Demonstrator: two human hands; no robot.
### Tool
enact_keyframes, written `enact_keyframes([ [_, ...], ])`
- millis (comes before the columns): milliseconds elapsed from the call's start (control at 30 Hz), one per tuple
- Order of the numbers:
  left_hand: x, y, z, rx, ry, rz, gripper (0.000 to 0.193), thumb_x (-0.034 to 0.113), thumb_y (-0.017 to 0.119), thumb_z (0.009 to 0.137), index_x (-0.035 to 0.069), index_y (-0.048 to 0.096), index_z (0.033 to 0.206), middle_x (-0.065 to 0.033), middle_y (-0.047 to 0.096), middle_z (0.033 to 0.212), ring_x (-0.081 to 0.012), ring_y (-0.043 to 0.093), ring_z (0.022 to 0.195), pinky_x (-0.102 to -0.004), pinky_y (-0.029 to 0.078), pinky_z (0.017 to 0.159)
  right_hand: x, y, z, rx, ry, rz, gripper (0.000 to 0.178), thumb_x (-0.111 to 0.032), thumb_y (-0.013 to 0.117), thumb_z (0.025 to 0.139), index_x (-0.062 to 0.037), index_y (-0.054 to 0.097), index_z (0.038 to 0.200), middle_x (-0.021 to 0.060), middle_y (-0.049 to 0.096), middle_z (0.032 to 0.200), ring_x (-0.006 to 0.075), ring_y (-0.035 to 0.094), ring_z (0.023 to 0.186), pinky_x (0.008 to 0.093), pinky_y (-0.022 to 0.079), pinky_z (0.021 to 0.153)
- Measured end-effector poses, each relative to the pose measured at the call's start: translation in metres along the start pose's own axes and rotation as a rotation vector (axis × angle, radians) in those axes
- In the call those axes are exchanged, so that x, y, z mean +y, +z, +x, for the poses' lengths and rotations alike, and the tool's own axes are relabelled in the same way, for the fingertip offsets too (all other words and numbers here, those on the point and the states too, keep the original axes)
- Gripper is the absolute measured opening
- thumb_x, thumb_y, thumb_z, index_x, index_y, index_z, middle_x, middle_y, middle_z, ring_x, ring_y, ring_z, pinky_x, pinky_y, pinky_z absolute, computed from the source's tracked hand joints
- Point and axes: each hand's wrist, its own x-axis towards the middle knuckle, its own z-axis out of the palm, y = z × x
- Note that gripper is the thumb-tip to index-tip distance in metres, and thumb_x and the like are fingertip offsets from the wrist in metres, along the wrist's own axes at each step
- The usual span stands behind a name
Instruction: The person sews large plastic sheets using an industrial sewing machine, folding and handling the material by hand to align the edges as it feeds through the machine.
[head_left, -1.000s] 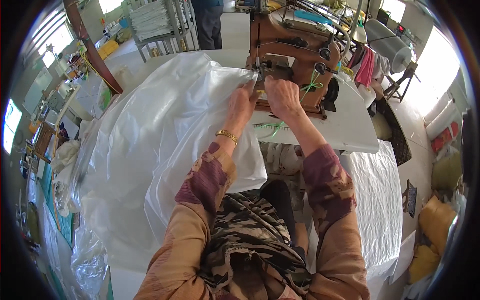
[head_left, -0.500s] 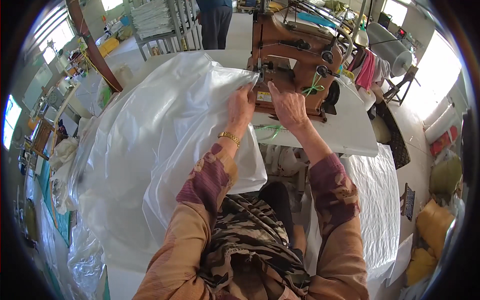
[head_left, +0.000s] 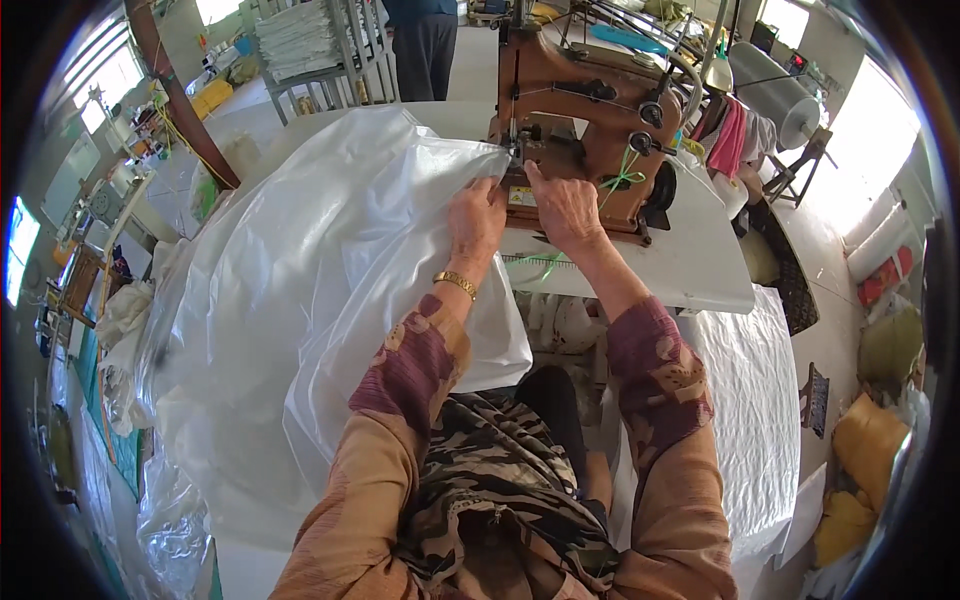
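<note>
A large sheet of white, shiny plastic (head_left: pixel 270 290) spreads over the left of the table and hangs toward my lap. Its narrow top corner reaches the needle area of a brown sewing machine (head_left: pixel 585 130). My left hand (head_left: pixel 477 218) is closed on the sheet's right edge, just short of the needle. Across from it, my right hand (head_left: pixel 568 212) lies over the front of the machine bed. Its index finger points toward the needle, while the other fingers curl under; whatever they may hold is hidden. Green thread (head_left: pixel 624 176) hangs tied on the machine's side.
The pale table (head_left: pixel 690 275) extends right of the machine. White sheeting (head_left: pixel 750 400) hangs beside my right arm. A rack (head_left: pixel 330 50) of stacked white material and a standing person (head_left: pixel 425 50) are beyond the table. Yellow bundles (head_left: pixel 868 450) lie at far right.
The whole view has shifted slightly left. Both hands stay beside the needle with only a slight movement, and the sheet lies almost as before.
</note>
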Motion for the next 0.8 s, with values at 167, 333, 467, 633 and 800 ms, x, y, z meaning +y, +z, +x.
enact_keyframes([
  [167, 0.000, 0.002, 0.000, -0.016, -0.028, -0.028, 0.012, 0.008, 0.063, 0.083, 0.001, 0.069, 0.091, -0.0197, 0.068, 0.086, -0.0409, 0.065, 0.080, -0.0456, 0.052, 0.073, -0.012, 0.007, 0.006, -0.026, 0.047, -0.039, 0.050, -0.009, 0.059, 0.080, -0.0050, 0.055, 0.130, 0.0094, 0.068, 0.069, 0.0269, 0.069, 0.064, 0.0407, 0.052, 0.053],
  [333, 0.000, 0.002, 0.002, -0.066, -0.102, -0.043, 0.012, 0.007, 0.061, 0.082, 0.001, 0.068, 0.090, -0.0217, 0.068, 0.083, -0.0414, 0.065, 0.080, -0.0445, 0.052, 0.071, -0.008, 0.009, 0.007, -0.014, 0.019, -0.101, 0.051, -0.010, 0.058, 0.080, -0.0032, 0.055, 0.131, 0.0075, 0.068, 0.068, 0.0254, 0.069, 0.063, 0.0406, 0.051, 0.052],
  [467, 0.001, -0.001, 0.002, -0.039, -0.121, -0.094, 0.013, 0.007, 0.060, 0.082, 0.001, 0.068, 0.090, -0.0221, 0.067, 0.082, -0.0410, 0.066, 0.078, -0.0438, 0.052, 0.070, 0.001, 0.003, -0.002, -0.036, 0.030, 0.009, 0.050, -0.008, 0.058, 0.080, -0.0041, 0.054, 0.130, 0.0105, 0.068, 0.068, 0.0286, 0.069, 0.065, 0.0412, 0.052, 0.054],
  [633, 0.001, -0.002, 0.003, -0.072, -0.181, -0.126, 0.013, 0.009, 0.062, 0.082, 0.001, 0.068, 0.090, -0.0226, 0.067, 0.079, -0.0396, 0.067, 0.077, -0.0433, 0.052, 0.068, -0.004, 0.001, 0.000, -0.033, 0.048, 0.019, 0.049, -0.005, 0.058, 0.080, -0.0053, 0.054, 0.129, 0.0127, 0.067, 0.068, 0.0304, 0.069, 0.067, 0.0416, 0.053, 0.056],
  [800, 0.002, -0.003, 0.004, -0.102, -0.148, -0.100, 0.012, 0.010, 0.063, 0.083, 0.000, 0.068, 0.088, -0.0224, 0.067, 0.080, -0.0402, 0.066, 0.078, -0.0442, 0.052, 0.069, -0.013, 0.002, 0.007, 0.000, 0.021, -0.077, 0.043, -0.007, 0.059, 0.079, 0.0003, 0.058, 0.121, 0.0086, 0.069, 0.070, 0.0265, 0.070, 0.066, 0.0391, 0.051, 0.052],
])
